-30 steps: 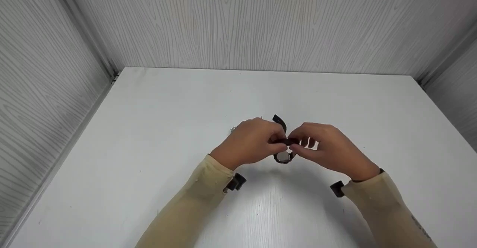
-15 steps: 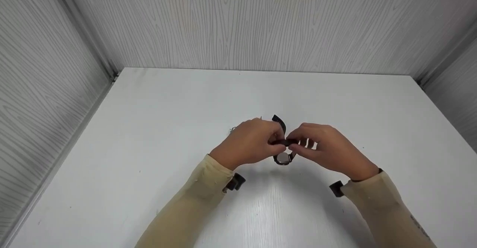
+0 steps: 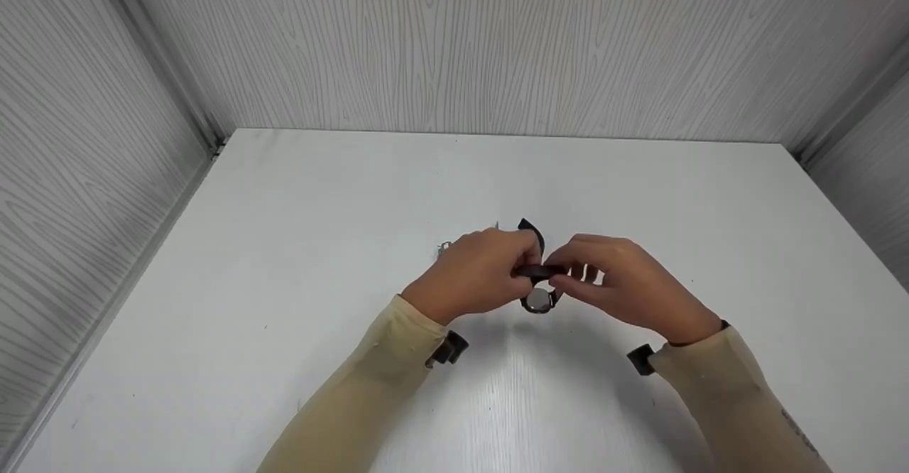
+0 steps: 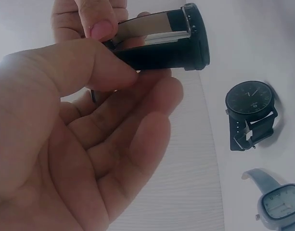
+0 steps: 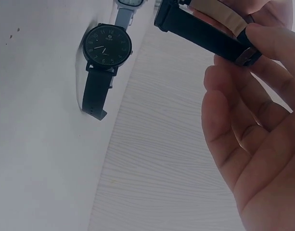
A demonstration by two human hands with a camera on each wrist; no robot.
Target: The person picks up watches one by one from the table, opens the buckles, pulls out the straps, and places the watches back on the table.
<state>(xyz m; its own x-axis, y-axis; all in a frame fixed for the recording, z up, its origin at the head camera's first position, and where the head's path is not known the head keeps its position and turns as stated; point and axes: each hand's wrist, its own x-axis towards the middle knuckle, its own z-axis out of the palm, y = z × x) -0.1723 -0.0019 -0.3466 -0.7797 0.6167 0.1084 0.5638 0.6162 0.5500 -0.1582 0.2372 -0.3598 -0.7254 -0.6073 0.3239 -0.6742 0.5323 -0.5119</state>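
Both hands hold a wristwatch with a black strap [image 4: 157, 58] above the white table, its strap bent into a loop with a tan inner side. My left hand [image 3: 483, 267] pinches the strap between thumb and index finger; the other fingers lie loosely bent below. From the other side my right hand [image 3: 611, 274] pinches the strap near its dark keeper loop [image 5: 246, 56]. The watch's round case [image 3: 537, 301] hangs nearest to the wearer. Fingers partly hide the joined part of the strap.
Beyond the hands, a second black watch [image 4: 250, 98] with a round dark dial lies on the table [image 3: 341, 196]. Beside it rests a grey-blue watch [image 4: 282, 204] with a squarish pale dial, mostly hidden by the left hand in the head view. Wood-grained panels [image 3: 454, 47] enclose the table.
My left thumb has drawn back slightly to the left, baring more of the black strap. The right hand keeps its grip almost unmoved, and the watches on the table stay put.
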